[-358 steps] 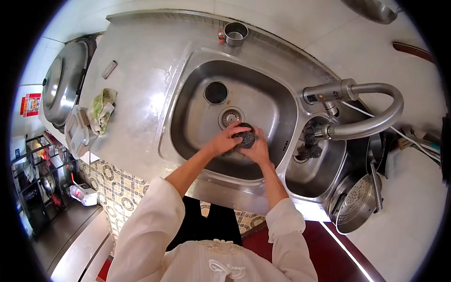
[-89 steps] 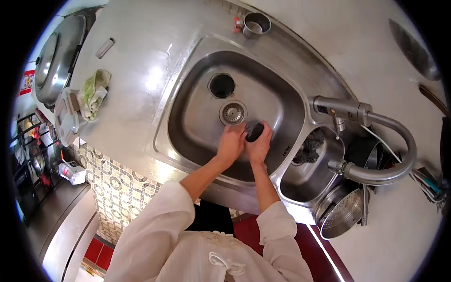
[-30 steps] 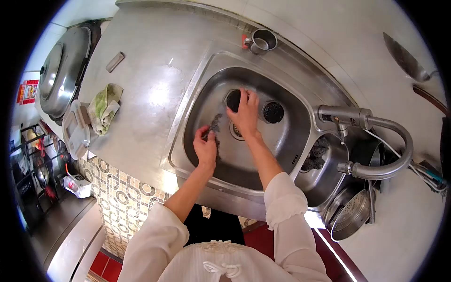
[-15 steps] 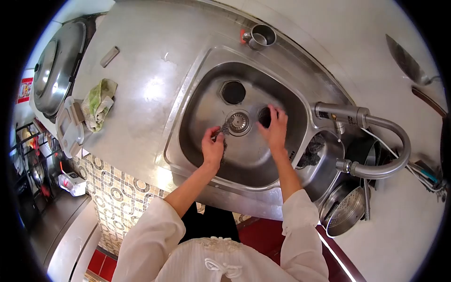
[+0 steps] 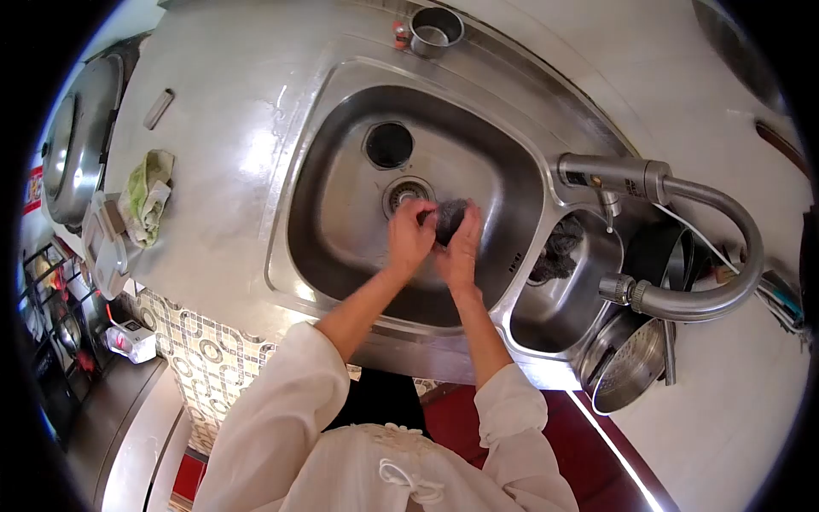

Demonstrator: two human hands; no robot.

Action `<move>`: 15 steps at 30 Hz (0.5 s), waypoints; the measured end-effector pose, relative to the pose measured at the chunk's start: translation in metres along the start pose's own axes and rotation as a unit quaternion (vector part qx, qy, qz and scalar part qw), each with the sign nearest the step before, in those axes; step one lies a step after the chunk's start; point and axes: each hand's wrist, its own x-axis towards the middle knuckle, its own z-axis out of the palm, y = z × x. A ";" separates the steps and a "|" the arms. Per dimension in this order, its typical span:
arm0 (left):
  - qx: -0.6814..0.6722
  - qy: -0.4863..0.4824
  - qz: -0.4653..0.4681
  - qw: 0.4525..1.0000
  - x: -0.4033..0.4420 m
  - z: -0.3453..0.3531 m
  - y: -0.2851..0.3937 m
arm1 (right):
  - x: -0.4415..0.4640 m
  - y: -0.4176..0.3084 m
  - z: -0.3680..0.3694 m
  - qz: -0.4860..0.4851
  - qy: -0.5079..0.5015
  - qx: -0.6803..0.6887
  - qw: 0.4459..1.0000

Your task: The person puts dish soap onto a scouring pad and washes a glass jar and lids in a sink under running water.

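Note:
Over the large sink basin [image 5: 341,196], just right of its drain [image 5: 408,196], my two hands are close together. My left hand [image 5: 411,235] is closed on a grey steel-wool scrubber [image 5: 450,220], pressing it against a dark round piece that the scrubber and fingers mostly hide. My right hand [image 5: 461,249] grips that dark round piece from the right side. A second black round piece [image 5: 389,145] lies on the basin floor above the drain.
A metal cup [image 5: 436,32] stands behind the basin. The faucet [image 5: 674,183] arches over the small basin [image 5: 554,316], which holds dark mesh [image 5: 559,252]. Pans and a strainer [image 5: 630,363] sit at right. A green-white cloth [image 5: 147,196] and a lidded pot [image 5: 81,141] are at left.
My right hand has taken up a black round piece from the basin floor and moved left. My left hand has brought the scrubber against it. Earlier, both black pieces lay in the basin.

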 end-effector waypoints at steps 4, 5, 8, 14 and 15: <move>0.058 -0.140 0.066 0.986 0.045 0.012 0.010 | -0.002 0.003 0.006 0.023 0.006 0.000 1.000; 0.089 -0.162 0.032 0.982 0.048 0.017 0.019 | -0.005 -0.001 0.006 0.025 0.002 -0.004 1.000; 0.105 -0.151 0.011 0.983 0.037 0.007 0.023 | 0.000 -0.004 0.004 0.056 0.014 0.008 0.998; 0.059 -0.095 -0.111 0.988 -0.018 -0.029 0.010 | 0.003 -0.013 0.001 0.027 0.019 -0.003 0.999; 0.028 -0.061 -0.117 0.991 -0.015 -0.023 0.010 | 0.004 -0.011 -0.001 0.025 0.021 -0.008 0.999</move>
